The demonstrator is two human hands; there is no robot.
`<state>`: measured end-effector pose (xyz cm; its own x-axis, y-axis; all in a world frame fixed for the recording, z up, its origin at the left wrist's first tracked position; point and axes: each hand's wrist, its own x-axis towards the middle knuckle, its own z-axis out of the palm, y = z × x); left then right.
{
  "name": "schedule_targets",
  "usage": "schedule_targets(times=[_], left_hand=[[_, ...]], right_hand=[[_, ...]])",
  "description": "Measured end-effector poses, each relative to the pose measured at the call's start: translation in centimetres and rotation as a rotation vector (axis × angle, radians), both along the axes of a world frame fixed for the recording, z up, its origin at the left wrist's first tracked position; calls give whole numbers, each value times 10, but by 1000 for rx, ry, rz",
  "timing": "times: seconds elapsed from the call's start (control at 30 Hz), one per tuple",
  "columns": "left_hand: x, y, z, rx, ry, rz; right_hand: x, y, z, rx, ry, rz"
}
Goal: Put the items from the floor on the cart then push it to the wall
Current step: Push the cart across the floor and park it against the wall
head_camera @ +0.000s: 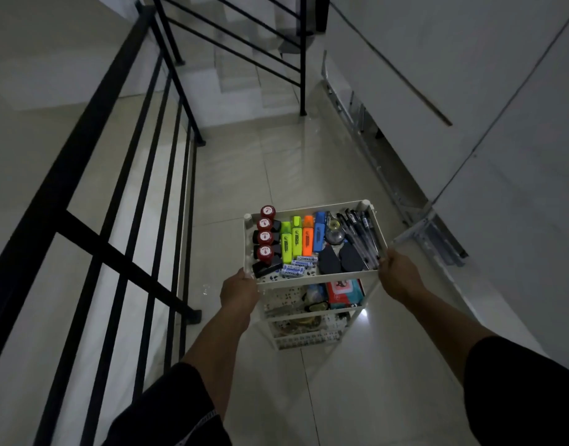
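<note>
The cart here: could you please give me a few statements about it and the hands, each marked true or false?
1. Both hands grip the top tray of the cart. True: the left hand and the right hand each hold a near corner.
2. The highlighters lie on the floor. False: they lie in the top tray.
3. The red-capped stamps sit at the tray's left side. True.
4. The pens sit beside the stamps. False: they lie at the right side, with the highlighters between.
5. The railing stands right of the cart. False: it stands to the left.
</note>
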<state>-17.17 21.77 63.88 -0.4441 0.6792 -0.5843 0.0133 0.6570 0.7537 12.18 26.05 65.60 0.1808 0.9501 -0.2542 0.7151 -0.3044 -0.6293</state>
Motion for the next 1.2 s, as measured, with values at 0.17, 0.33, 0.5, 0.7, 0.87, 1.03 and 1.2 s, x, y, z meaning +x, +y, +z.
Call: schedule_targets(times=[0.17, 0.33, 0.5, 0.7, 0.87, 1.03, 1.2], left_hand=[[-2, 16, -3, 29, -71, 20], [1, 37, -4, 76, -97, -9], [1, 57, -3, 59, -79, -67], [1, 81, -1, 55, -111, -54], [-2, 103, -3, 53, -141, -113], [-6, 130, -4, 43, -158, -206], [-9, 158, -6, 43, -165, -314]], right_hand=[[-1, -7, -5, 4, 23, -78], [-2, -13, -9, 45, 38, -155], [-1, -17, -18, 63, 36, -245], [-10, -23, -16, 20, 118, -319], [-17, -26, -11, 8, 135, -386], [-31, -25, -6, 7, 105, -481], [-49, -23, -8, 26, 107, -622]])
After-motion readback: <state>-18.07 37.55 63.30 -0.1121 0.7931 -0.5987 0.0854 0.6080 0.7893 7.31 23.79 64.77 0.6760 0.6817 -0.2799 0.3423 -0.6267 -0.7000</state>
